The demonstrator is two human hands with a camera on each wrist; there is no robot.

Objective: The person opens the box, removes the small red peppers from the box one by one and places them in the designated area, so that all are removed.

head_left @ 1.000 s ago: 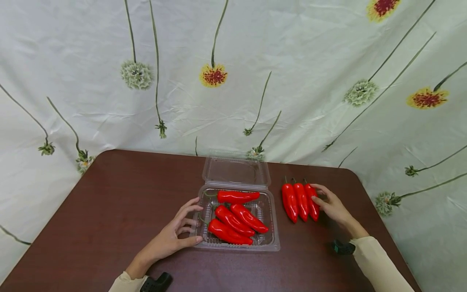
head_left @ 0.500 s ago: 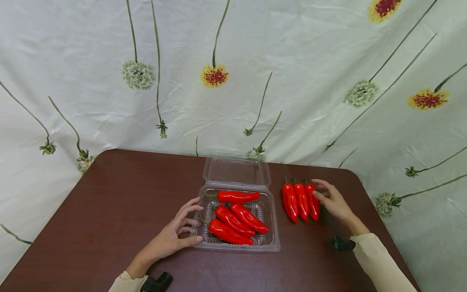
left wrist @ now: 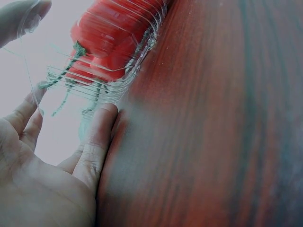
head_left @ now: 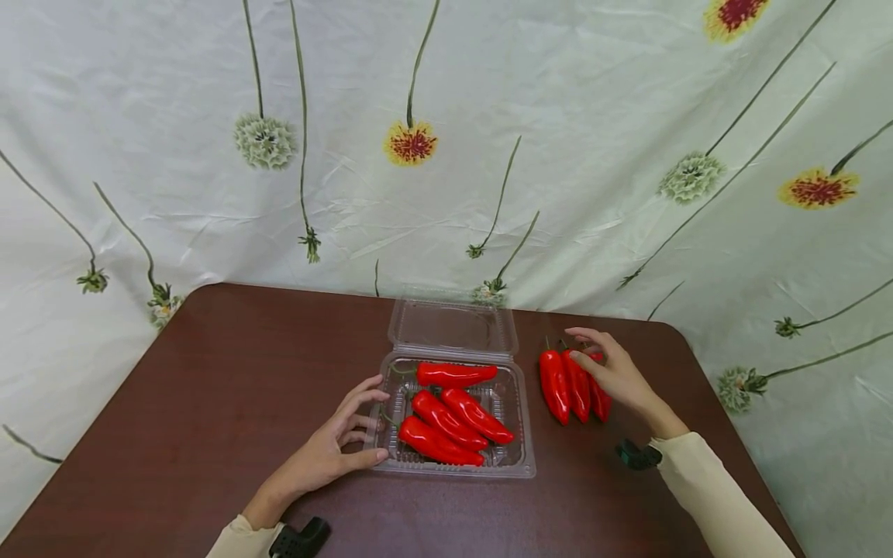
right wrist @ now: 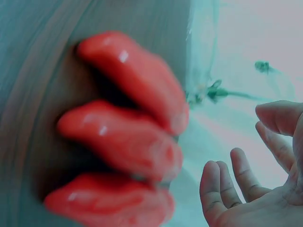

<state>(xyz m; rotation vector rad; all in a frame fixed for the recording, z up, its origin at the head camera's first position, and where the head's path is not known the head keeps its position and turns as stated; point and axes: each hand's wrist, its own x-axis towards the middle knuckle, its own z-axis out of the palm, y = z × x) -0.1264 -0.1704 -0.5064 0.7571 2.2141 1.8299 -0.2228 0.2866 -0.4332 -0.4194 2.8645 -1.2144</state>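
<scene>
A clear plastic clamshell box [head_left: 526,457] lies with its lid raised at the back. Inside it are several red peppers [head_left: 456,376] with green stems. My left hand [head_left: 335,446] rests its fingertips along the box's left side, thumb at the front corner; the left wrist view shows fingers [left wrist: 102,127] touching the ribbed wall. On the right, three red peppers [head_left: 554,387] lie side by side on the table. Over their stem ends hovers my right hand [head_left: 617,376], holding nothing, fingers loosely bent, and it partly covers the rightmost pepper [right wrist: 137,80].
The brown wooden table [head_left: 244,372] has rounded back corners. A white floral cloth [head_left: 558,101] hangs behind it and along the right. Dark wrist cameras sit on both wrists, such as the left one [head_left: 301,537].
My right hand has lifted off the rightmost loose pepper and moved left and back, over the middle one. The left hand and the box stay where they were.
</scene>
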